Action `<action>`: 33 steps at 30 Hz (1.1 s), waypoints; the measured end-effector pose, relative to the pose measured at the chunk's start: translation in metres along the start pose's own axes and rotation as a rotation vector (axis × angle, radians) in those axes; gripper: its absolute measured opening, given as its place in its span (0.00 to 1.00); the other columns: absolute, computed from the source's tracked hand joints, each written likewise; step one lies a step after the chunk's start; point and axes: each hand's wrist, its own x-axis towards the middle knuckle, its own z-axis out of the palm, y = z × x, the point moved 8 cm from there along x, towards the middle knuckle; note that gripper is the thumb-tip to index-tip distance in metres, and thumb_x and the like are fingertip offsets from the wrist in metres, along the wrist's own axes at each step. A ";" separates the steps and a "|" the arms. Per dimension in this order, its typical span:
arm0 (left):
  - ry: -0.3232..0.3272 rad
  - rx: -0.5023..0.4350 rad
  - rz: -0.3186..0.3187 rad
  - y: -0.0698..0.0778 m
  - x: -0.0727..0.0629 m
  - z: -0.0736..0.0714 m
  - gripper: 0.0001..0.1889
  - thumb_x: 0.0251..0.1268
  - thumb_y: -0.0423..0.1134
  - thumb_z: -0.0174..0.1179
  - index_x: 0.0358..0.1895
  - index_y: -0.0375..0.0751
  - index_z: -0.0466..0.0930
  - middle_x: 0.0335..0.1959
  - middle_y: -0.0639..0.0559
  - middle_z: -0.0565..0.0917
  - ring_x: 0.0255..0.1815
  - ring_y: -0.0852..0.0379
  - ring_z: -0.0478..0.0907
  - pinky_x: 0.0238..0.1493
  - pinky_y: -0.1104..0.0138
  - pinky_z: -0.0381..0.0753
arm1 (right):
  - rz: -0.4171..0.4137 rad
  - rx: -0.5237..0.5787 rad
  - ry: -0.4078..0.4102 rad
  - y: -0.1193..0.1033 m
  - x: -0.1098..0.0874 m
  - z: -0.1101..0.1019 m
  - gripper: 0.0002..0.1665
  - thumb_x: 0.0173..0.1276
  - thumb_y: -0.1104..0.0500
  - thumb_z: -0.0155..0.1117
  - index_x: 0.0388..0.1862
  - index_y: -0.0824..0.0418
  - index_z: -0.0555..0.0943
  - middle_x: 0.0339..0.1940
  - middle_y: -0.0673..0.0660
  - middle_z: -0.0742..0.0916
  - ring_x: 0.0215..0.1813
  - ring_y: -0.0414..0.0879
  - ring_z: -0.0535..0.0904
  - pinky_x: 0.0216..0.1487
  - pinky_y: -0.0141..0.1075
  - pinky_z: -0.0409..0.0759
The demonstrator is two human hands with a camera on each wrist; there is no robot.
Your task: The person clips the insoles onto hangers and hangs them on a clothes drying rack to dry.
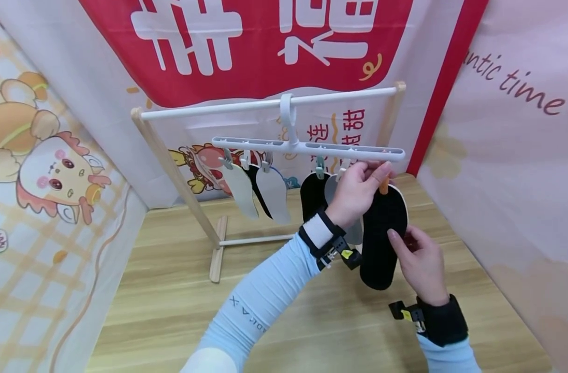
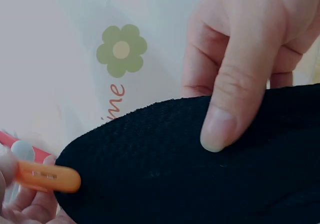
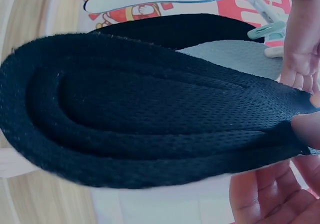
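Note:
My left hand point(image 1: 353, 192) pinches an orange clip point(image 1: 383, 185) at the right end of a white hanger bar point(image 1: 260, 145). The clip's tip overlaps the top end of a black insole point(image 1: 379, 248), as the left wrist view also shows. My right hand point(image 1: 422, 265) grips this insole by its right edge, thumb on the near face and fingers behind. Its contoured heel end faces the camera in the right wrist view. Just left of it, partly hidden by my left hand and arm, hang a grey insole point(image 1: 356, 234) and another black insole point(image 1: 313, 194).
A rack with a white rod point(image 1: 209, 110) and wooden legs point(image 1: 176, 178) carries the hanger by its hook point(image 1: 287, 115). Pale insoles point(image 1: 272, 191) and a dark one hang from clips on the left half. The wood-grain surface point(image 1: 172, 311) lies below, with printed cloth walls around.

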 end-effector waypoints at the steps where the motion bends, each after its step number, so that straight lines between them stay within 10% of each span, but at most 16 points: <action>1: -0.008 -0.003 -0.002 -0.001 -0.001 0.000 0.15 0.76 0.38 0.53 0.57 0.32 0.76 0.47 0.35 0.83 0.43 0.59 0.81 0.53 0.72 0.78 | 0.005 0.000 -0.004 0.001 0.001 0.000 0.09 0.70 0.58 0.67 0.36 0.65 0.83 0.24 0.54 0.81 0.27 0.39 0.74 0.29 0.24 0.72; 16: -0.046 0.176 -0.092 -0.030 -0.029 -0.024 0.23 0.74 0.47 0.57 0.65 0.39 0.75 0.55 0.52 0.83 0.50 0.66 0.80 0.52 0.72 0.79 | 0.057 -0.038 -0.148 0.025 0.006 0.020 0.15 0.73 0.54 0.63 0.46 0.67 0.83 0.39 0.60 0.87 0.36 0.30 0.78 0.40 0.19 0.75; 25: -0.089 0.171 -0.060 -0.039 -0.058 -0.041 0.25 0.76 0.52 0.53 0.68 0.42 0.73 0.58 0.54 0.82 0.55 0.65 0.78 0.53 0.70 0.79 | 0.056 -0.066 -0.365 0.024 -0.011 0.038 0.21 0.73 0.50 0.63 0.56 0.63 0.80 0.51 0.62 0.85 0.49 0.56 0.84 0.44 0.26 0.81; 30: -0.093 0.197 -0.002 -0.036 -0.072 -0.051 0.37 0.68 0.68 0.48 0.66 0.40 0.74 0.58 0.52 0.82 0.55 0.63 0.77 0.52 0.67 0.80 | -0.021 -0.018 -0.473 0.013 -0.024 0.048 0.25 0.70 0.54 0.67 0.63 0.62 0.77 0.56 0.62 0.84 0.51 0.55 0.83 0.51 0.46 0.83; 33: -0.094 0.198 0.016 -0.036 -0.079 -0.056 0.39 0.66 0.69 0.48 0.62 0.38 0.76 0.56 0.50 0.82 0.58 0.63 0.76 0.59 0.68 0.76 | -0.043 -0.001 -0.513 0.008 -0.031 0.049 0.27 0.70 0.56 0.67 0.65 0.63 0.75 0.58 0.61 0.83 0.52 0.49 0.82 0.54 0.39 0.81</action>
